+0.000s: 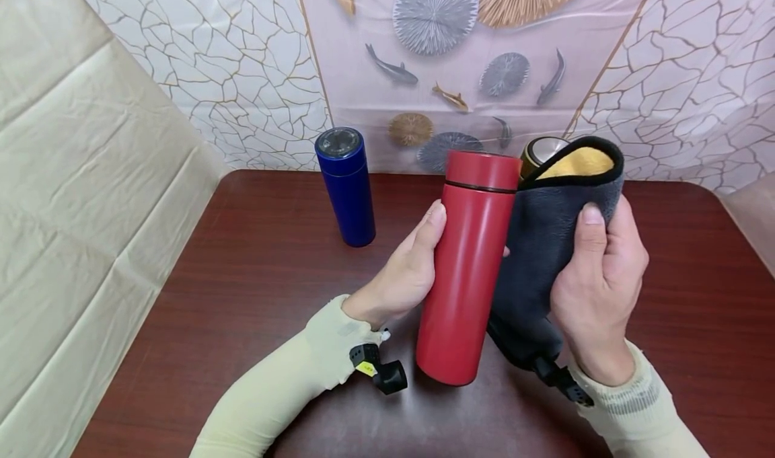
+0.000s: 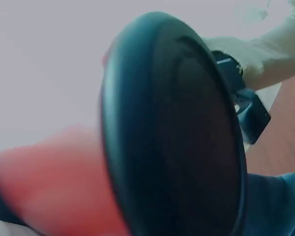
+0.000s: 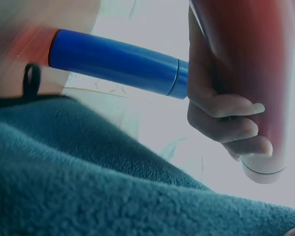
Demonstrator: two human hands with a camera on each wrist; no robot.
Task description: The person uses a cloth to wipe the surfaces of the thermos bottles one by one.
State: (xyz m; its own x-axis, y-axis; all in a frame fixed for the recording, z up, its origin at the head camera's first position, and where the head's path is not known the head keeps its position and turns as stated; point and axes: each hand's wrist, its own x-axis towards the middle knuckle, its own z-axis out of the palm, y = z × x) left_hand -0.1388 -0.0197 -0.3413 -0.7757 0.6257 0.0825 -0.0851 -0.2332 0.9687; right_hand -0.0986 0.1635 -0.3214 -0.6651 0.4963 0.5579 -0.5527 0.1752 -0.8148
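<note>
My left hand (image 1: pixel 407 270) grips a red vacuum flask (image 1: pixel 466 276) by its side, tilted above the table. Its fingers wrap round the flask's far side in the right wrist view. Large in the left wrist view is the flask's dark base (image 2: pixel 191 137). In my right hand (image 1: pixel 602 283) is a folded dark grey cloth (image 1: pixel 535 256) with a black border and a yellow inner face, pinched near its top with the thumb in front. The cloth hangs just right of the flask; whether they touch I cannot tell. Fuzzy pile of the cloth (image 3: pixel 88 177) fills the lower right wrist view.
A blue flask (image 1: pixel 348 189) stands upright at the back left of the brown table (image 1: pixel 254 283). Behind the cloth, a gold flask (image 1: pixel 541 150) is mostly hidden, its silvery lid showing. A patterned sheet (image 1: pixel 242 68) covers the wall at the back.
</note>
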